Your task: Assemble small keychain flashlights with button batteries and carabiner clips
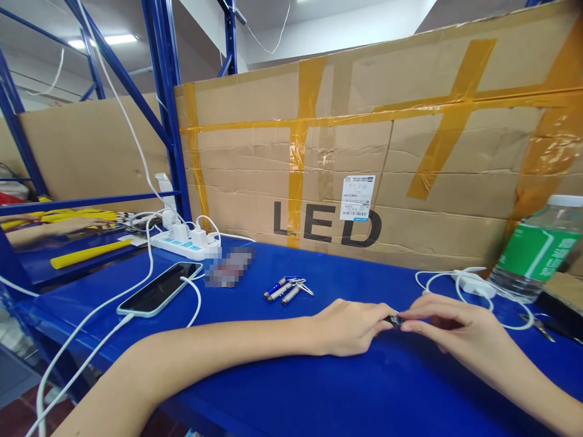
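My left hand (350, 328) reaches in across the blue table, its fingers closed in a pinch. Facing it, my right hand (460, 325) pinches with thumb and forefinger. Between the two sets of fingertips is a small black piece (394, 320) with a shiny spot, held by both hands just over the tabletop. Fingers cover most of it, so its kind cannot be made out. Left of the hands, a few short metal cylinders (286, 290), silver and blue with thin ring or clip parts, lie together on the table.
A phone (161, 289) with white cables lies left, near a white power strip (186, 243). Behind stands a taped cardboard box (255, 164). At right are a water bottle (537, 249), a white cable (473, 282) and keys (544, 329). Another person's arm (54, 230) shows far left.
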The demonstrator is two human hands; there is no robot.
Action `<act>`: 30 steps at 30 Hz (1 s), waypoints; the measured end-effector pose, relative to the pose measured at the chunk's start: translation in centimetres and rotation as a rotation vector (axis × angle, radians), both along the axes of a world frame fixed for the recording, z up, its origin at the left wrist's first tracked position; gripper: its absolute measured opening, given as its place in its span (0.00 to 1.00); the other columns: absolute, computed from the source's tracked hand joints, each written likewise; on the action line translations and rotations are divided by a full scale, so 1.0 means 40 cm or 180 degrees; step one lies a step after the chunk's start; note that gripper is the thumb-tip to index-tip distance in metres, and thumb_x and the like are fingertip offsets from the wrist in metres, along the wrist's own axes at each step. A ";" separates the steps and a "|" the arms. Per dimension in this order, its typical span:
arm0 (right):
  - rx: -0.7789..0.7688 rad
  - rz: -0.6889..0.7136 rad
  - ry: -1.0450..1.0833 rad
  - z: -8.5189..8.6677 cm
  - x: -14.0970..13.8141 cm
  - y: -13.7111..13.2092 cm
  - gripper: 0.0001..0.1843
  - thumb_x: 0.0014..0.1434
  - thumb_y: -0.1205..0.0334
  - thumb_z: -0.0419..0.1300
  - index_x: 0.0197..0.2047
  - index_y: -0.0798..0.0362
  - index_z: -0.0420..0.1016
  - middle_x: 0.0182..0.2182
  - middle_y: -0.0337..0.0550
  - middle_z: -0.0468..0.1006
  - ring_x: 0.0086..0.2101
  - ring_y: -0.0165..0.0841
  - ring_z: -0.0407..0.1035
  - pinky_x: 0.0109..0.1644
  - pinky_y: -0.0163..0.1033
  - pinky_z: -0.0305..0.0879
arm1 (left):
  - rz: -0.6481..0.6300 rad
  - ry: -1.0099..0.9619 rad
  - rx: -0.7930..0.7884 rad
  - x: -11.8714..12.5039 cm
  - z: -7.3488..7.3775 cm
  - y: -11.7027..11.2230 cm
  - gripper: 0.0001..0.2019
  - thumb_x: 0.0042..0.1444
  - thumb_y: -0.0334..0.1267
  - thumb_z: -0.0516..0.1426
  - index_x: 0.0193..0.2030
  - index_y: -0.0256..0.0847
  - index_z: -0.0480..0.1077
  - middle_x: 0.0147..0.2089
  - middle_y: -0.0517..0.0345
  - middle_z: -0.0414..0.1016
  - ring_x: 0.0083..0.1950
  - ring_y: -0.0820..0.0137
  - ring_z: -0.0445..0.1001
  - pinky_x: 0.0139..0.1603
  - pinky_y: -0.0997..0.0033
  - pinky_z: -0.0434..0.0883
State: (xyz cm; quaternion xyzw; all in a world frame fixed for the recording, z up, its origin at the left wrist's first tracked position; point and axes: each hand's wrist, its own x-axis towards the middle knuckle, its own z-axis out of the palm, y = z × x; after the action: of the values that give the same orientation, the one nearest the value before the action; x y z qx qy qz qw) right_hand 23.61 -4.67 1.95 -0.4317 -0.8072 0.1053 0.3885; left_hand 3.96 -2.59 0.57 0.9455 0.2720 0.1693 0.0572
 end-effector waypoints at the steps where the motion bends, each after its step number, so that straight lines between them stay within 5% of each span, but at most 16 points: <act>1: -0.0026 -0.0016 0.0010 -0.002 0.000 0.001 0.19 0.47 0.42 0.61 0.24 0.49 0.79 0.23 0.45 0.74 0.20 0.31 0.65 0.19 0.34 0.60 | 0.0000 -0.0015 0.0005 0.000 0.000 0.000 0.09 0.64 0.37 0.42 0.46 0.41 0.59 0.45 0.56 0.73 0.44 0.65 0.73 0.35 0.72 0.68; 20: -0.1163 -0.0221 0.0809 -0.011 -0.014 -0.018 0.11 0.42 0.54 0.64 0.20 0.53 0.76 0.20 0.38 0.68 0.14 0.22 0.55 0.17 0.31 0.53 | -0.0153 -0.0109 -0.0077 0.000 0.002 -0.003 0.10 0.64 0.38 0.44 0.49 0.40 0.59 0.46 0.54 0.73 0.45 0.64 0.74 0.41 0.71 0.69; 30: -0.1172 0.0037 0.0252 0.001 0.006 -0.003 0.10 0.42 0.54 0.65 0.20 0.53 0.77 0.21 0.40 0.69 0.17 0.24 0.59 0.17 0.30 0.56 | -0.0422 -0.0236 -0.0431 -0.004 0.001 -0.002 0.07 0.62 0.37 0.48 0.46 0.41 0.57 0.48 0.55 0.73 0.44 0.65 0.75 0.40 0.73 0.69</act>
State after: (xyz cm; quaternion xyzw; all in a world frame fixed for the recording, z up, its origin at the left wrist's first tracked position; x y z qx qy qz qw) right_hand 23.86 -4.77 2.00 -0.4864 -0.7609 0.2704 0.3338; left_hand 3.81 -2.67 0.59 0.9485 0.2174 0.1812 0.1421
